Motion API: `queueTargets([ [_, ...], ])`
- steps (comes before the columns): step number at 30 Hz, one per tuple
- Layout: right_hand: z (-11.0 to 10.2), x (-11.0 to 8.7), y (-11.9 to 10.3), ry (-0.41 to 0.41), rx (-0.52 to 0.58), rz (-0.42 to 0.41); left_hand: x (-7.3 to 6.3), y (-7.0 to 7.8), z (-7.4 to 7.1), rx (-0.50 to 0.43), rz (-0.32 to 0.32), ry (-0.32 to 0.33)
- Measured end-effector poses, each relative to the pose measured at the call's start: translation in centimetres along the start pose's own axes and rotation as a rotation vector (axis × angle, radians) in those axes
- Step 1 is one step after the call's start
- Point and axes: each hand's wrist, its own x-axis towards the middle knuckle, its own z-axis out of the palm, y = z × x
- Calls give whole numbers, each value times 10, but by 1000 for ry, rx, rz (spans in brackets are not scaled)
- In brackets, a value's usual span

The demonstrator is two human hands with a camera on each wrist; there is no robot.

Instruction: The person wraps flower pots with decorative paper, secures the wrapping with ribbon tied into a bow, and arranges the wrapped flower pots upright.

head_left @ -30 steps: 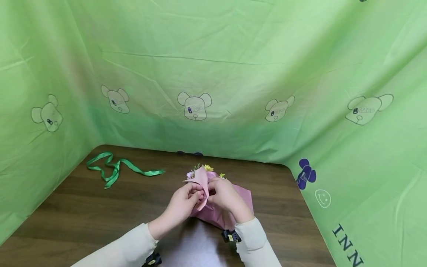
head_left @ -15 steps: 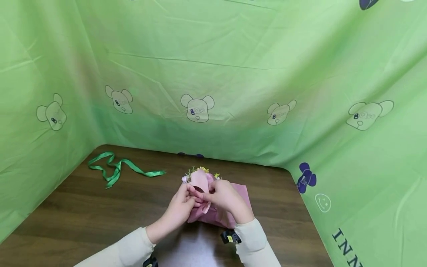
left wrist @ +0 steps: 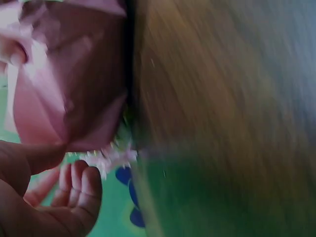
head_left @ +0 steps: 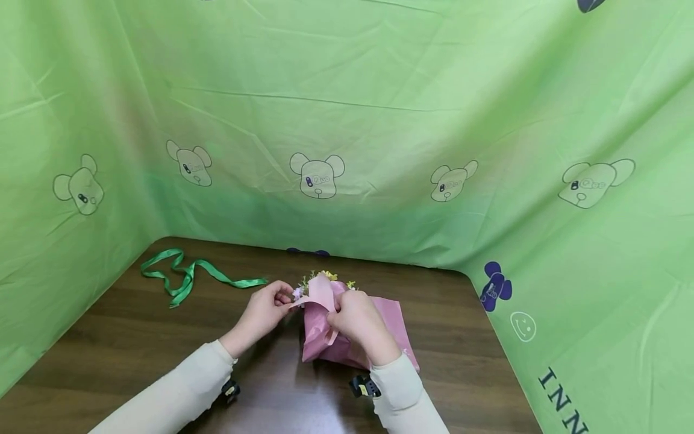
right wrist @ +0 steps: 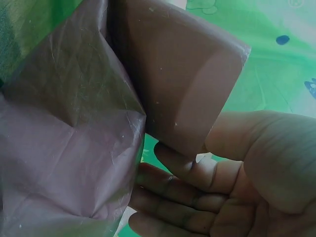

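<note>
A bunch of flowers (head_left: 329,276) with yellow and pale lilac blooms lies wrapped in pink wrapping paper (head_left: 317,328) at the middle of the table. At the paper's upper left corner, my left hand (head_left: 264,313) pinches the edge beside the lilac blooms. In the left wrist view, the left thumb (left wrist: 44,154) lies along the paper's edge with the other fingers curled below it. My right hand (head_left: 362,322) holds a folded flap near the middle of the wrap. The right wrist view shows that flap (right wrist: 197,84) pinched between thumb and index finger. The stems are hidden inside the paper.
A loose green ribbon (head_left: 187,277) lies in curves on the brown wooden table (head_left: 135,361) at the far left. Green printed cloth (head_left: 379,120) hangs around the table's back and sides.
My left hand has moved from the middle of the wrap out to its left corner, drawing the edge leftward. The right hand stays near the middle, gripping the flap. The ribbon has not moved.
</note>
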Motion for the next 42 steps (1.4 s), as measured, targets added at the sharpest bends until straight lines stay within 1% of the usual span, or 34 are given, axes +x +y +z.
queueTargets([
  [2,0,0,0,-2,-6,6,5,-3,-4,39,53,-23],
  [4,-1,0,-1,-6,-11,14,10,-5,-8,82,113,-33],
  [10,-3,0,-8,-7,-62,-8,26,-5,-18,206,295,-57],
  [14,-4,0,-12,-37,-68,-12,40,-3,-23,279,420,-90],
  [16,-4,0,-14,-57,-62,-12,46,-1,-24,302,453,-119],
  [17,-5,0,-14,-64,-60,-11,48,0,-24,301,451,-139],
  [18,-5,0,-15,-67,-59,-10,50,1,-24,285,431,-164],
  [19,-6,0,-15,-69,-54,-6,52,2,-23,259,404,-190],
  [21,-6,1,-15,-68,-50,3,53,1,-20,199,330,-235],
  [23,-6,1,-15,-68,-42,15,53,-2,-17,139,268,-265],
  [25,-6,1,-14,-66,-29,24,51,-6,-13,90,230,-282],
  [27,-6,1,-13,-58,-30,26,49,-10,-9,82,225,-285],
  [31,-6,0,-12,-42,-41,25,46,-13,-6,77,213,-271],
  [33,-6,0,-12,-44,-38,21,48,-13,-7,104,234,-263],
  [38,-11,1,-8,-55,-55,-21,57,-12,-13,210,322,-310],
  [40,-13,3,-5,-62,-72,-37,59,-13,-15,200,325,-339],
  [42,-15,3,-4,-69,-83,-43,60,-14,-15,121,291,-377],
])
